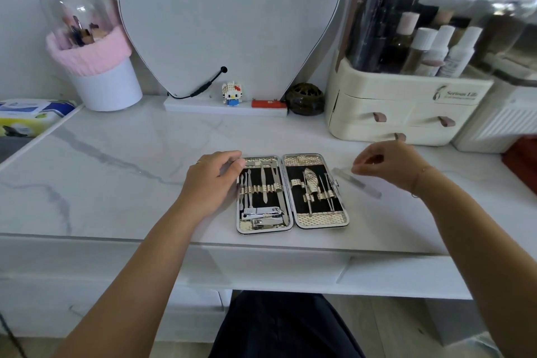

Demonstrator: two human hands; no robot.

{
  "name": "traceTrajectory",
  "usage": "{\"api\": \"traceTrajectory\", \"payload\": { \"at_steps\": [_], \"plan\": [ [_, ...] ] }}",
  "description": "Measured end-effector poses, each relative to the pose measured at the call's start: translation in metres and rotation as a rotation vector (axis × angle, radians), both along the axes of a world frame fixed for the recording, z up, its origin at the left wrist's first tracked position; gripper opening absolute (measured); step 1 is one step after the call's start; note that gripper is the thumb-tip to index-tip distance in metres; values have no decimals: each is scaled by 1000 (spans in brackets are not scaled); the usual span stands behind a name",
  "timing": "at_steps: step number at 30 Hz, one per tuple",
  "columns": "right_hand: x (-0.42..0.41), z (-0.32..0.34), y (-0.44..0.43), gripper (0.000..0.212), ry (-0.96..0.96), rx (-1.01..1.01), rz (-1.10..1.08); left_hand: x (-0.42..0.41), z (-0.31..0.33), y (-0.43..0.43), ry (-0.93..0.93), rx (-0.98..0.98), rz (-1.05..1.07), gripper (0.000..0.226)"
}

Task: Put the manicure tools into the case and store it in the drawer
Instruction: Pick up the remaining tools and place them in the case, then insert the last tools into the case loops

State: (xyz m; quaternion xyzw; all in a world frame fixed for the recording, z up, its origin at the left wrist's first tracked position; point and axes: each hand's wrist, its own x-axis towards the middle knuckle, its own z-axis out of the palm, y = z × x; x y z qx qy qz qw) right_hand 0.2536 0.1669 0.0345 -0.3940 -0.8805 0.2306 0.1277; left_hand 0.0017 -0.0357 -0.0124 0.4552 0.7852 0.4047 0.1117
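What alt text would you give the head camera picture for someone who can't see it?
An open manicure case, its tools strapped in, lies on a white marble vanity. The person's left hand rests at its left edge while the right hand hovers at a clear nail file just right of it.
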Motion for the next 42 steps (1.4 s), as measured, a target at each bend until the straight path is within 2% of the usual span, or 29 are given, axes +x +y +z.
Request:
{"api": "traceTrajectory", "payload": {
  "at_steps": [6,10,15,18,22,26,32,42],
  "plan": [
    [-4,-8,-14,15,-29,31,-18,2,1,-2,-27,-2,-4,35],
    [-8,-4,-17,12,-95,-38,-16,2,1,-2,-32,-6,-2,36],
    [-8,-3,-14,11,-51,-111,-25,2,2,-3,-44,-2,0,36],
    [-12,0,-12,10,96,-243,-15,2,2,-3,-42,3,-1,37],
    [-36,9,-20,32,379,-503,50,4,3,-2,-23,0,7,37],
    [-74,6,-31,37,428,-600,114,4,2,-1,-25,-3,7,37],
    [-96,-3,-30,39,384,-502,94,-1,-2,0,-27,14,1,37],
    [-92,-4,-33,22,163,-297,218,-2,-4,1,11,8,-6,35]
  ]
}}
